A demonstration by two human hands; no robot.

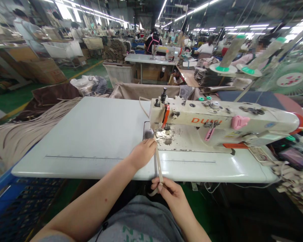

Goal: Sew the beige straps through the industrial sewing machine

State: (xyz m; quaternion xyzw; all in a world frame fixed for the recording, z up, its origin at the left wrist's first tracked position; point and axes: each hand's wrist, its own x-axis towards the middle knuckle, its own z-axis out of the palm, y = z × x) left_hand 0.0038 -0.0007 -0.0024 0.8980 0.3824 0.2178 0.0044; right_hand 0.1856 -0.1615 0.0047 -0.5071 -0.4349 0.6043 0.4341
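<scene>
A narrow beige strap (158, 164) runs from under the needle of a white sewing machine (217, 122) toward me, over the front edge of the white table (91, 134). My left hand (142, 153) rests on the table just left of the needle, fingers curled and pinching the strap near the presser foot. My right hand (169, 191) is below the table edge, fingers closed on the strap's near end, pulling it taut.
Striped beige fabric (20, 134) is heaped at the table's left. Thread cones (232, 53) stand behind the machine, and stacked strap pieces (295, 178) lie at the right. Other workers sit at machines in the background.
</scene>
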